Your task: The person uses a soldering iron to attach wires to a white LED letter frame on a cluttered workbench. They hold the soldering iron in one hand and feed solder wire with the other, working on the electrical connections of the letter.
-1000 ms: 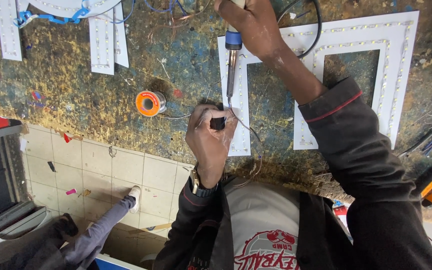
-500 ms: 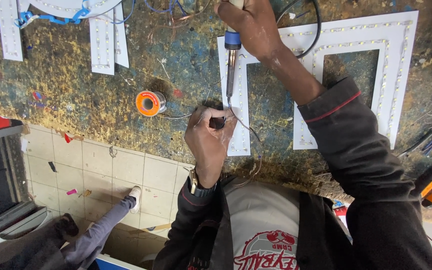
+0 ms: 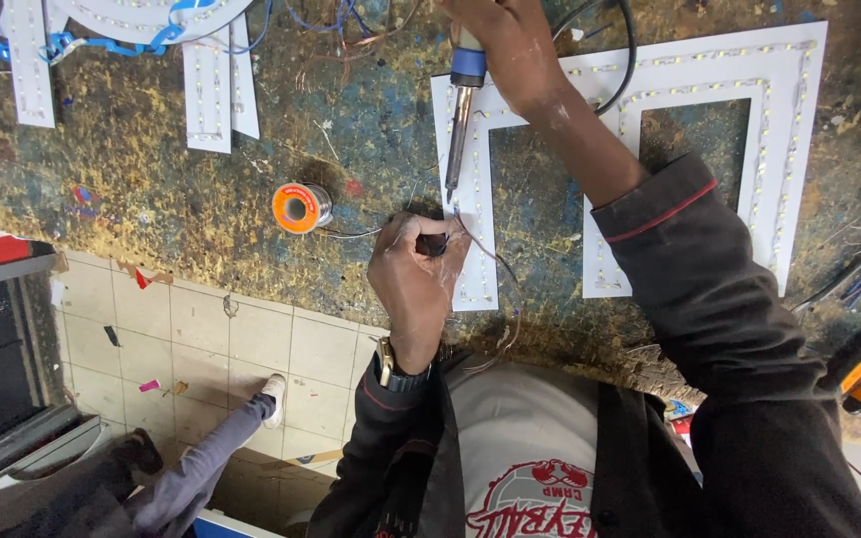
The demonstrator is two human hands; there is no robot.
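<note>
On pitted bench, right hand (image 3: 510,50) grips soldering iron (image 3: 461,110).

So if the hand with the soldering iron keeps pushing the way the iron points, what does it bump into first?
Probably the white LED strip frame, right where the left hand pinches a thin wire. The right hand aims the soldering iron down at that spot. The height above the frame is hard to judge.

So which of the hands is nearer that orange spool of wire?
The left hand. It sits just beside the orange spool, pinching a thin wire. The right hand is farther off, up the bench, holding the soldering iron.
</note>
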